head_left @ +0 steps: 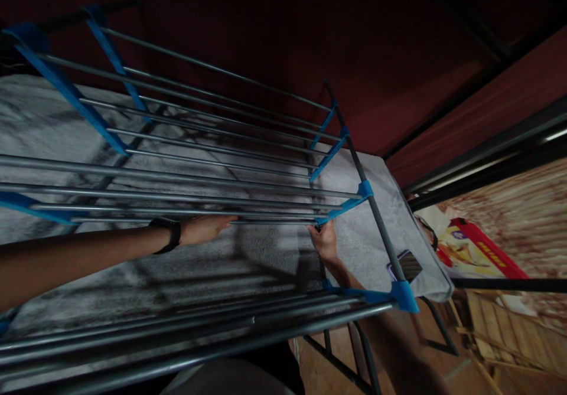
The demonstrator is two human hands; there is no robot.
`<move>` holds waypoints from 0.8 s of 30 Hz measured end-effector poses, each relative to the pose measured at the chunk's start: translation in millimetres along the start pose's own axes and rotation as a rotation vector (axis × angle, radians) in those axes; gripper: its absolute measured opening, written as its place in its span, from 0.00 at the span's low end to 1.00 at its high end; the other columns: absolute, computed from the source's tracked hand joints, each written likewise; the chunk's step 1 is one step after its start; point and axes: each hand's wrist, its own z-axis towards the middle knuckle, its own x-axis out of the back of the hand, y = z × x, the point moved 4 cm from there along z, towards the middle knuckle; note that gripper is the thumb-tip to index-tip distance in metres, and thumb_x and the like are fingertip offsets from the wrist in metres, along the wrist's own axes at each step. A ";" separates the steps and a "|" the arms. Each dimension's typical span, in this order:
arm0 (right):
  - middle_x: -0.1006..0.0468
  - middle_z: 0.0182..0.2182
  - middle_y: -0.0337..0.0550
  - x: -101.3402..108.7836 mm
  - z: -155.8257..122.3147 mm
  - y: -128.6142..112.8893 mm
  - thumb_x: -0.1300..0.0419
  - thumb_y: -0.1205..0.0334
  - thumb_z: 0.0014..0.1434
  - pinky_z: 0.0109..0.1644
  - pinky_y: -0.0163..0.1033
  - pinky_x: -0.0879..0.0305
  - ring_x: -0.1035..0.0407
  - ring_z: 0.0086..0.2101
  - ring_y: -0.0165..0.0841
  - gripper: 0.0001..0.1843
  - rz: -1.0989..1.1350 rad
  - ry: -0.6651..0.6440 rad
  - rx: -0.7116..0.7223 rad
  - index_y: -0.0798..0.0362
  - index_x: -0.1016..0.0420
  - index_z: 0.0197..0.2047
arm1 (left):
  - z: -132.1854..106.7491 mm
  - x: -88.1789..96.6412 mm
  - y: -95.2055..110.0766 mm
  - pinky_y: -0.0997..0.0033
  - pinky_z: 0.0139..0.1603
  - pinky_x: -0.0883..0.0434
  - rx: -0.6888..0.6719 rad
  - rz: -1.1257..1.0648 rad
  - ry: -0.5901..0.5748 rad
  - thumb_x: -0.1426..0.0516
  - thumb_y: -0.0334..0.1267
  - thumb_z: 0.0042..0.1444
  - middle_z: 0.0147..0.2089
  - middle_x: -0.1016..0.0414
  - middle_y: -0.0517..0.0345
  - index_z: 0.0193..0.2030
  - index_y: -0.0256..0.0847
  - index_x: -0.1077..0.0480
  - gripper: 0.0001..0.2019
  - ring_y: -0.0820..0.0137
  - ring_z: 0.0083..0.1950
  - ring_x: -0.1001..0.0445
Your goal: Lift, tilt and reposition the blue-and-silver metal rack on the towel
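Note:
A rack of grey metal rods (248, 185) with blue plastic brackets (330, 165) stands on its side in tiers before me. My left hand (206, 229), with a black band on the wrist, closes around the lowest rod of the middle tier; its fingertips are partly hidden by the rod. At the right end of that tier, my right hand (325, 241) grips the blue end bracket (341, 207) where the rod meets it, thumb on the near side. Dark upright tubes (381, 229) carry the brackets.
Beneath the rack lies a grey fleecy cover (274, 253). A phone (406, 267) rests on it at the right. Beyond are a red and yellow package (478, 247), a wooden folding chair (509, 330) and a dark red wall (266, 29). Closer rods (199, 348) cross in front of me.

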 end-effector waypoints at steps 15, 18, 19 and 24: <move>0.26 0.45 0.47 -2.9 -1.1 -2.5 0.41 0.42 0.59 0.57 0.52 0.34 0.33 0.53 0.45 0.23 -0.009 0.030 0.000 0.47 0.34 0.51 | 1.8 1.6 -3.3 0.48 0.67 0.37 -0.017 0.021 0.011 0.51 0.46 0.64 0.63 0.28 0.47 0.60 0.42 0.28 0.23 0.51 0.62 0.30; 0.25 0.44 0.46 -2.5 -0.5 -3.8 0.42 0.42 0.59 0.57 0.53 0.35 0.33 0.52 0.45 0.22 -0.004 0.020 -0.025 0.47 0.34 0.51 | 4.7 2.6 -4.3 0.46 0.66 0.36 -0.012 0.037 0.021 0.52 0.45 0.64 0.63 0.27 0.46 0.60 0.41 0.29 0.23 0.51 0.62 0.30; 0.25 0.44 0.47 -2.6 -0.4 -3.5 0.42 0.42 0.59 0.57 0.53 0.35 0.33 0.52 0.45 0.22 -0.005 0.018 -0.032 0.47 0.34 0.50 | 5.6 4.0 -2.4 0.46 0.67 0.37 -0.033 0.034 0.032 0.53 0.45 0.65 0.63 0.27 0.45 0.60 0.40 0.28 0.23 0.50 0.62 0.30; 0.26 0.47 0.50 -1.8 -5.7 4.0 0.40 0.40 0.57 0.58 0.55 0.36 0.32 0.50 0.46 0.25 0.019 0.007 -0.064 0.50 0.32 0.49 | -2.0 9.5 17.1 0.52 0.63 0.33 -0.063 0.029 0.094 0.50 0.42 0.62 0.57 0.23 0.48 0.53 0.44 0.25 0.18 0.52 0.57 0.26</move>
